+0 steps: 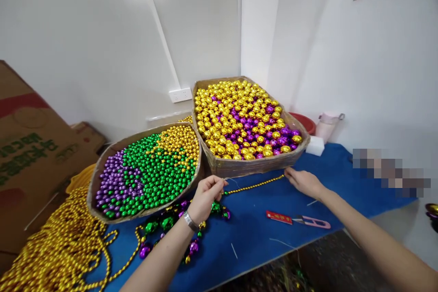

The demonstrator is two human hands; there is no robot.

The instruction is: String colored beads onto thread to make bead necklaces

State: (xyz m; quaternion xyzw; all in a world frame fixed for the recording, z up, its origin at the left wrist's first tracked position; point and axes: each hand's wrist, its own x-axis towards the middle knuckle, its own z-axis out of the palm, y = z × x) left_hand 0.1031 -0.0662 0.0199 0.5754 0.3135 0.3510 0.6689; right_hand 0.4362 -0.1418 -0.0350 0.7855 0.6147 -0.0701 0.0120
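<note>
A short strand of small gold beads (pixel 255 185) stretches between my two hands over the blue table cover (pixel 260 242). My left hand (pixel 205 198), wearing a wrist bracelet, is closed in a pinch on the strand's left end. My right hand (pixel 303 181) pinches the strand's right end next to the front of the right-hand box. Under my left hand lies a string of large green, purple and gold beads (pixel 171 228).
A cardboard box (pixel 253 164) holds large gold and purple balls; a second tray (pixel 92 191) holds small purple, green and gold beads. Gold bead strands (pixel 58 246) pile at left beside cartons (pixel 30 155). Pink-handled scissors (pixel 316 222) and a red lighter (pixel 278 217) lie on the cover.
</note>
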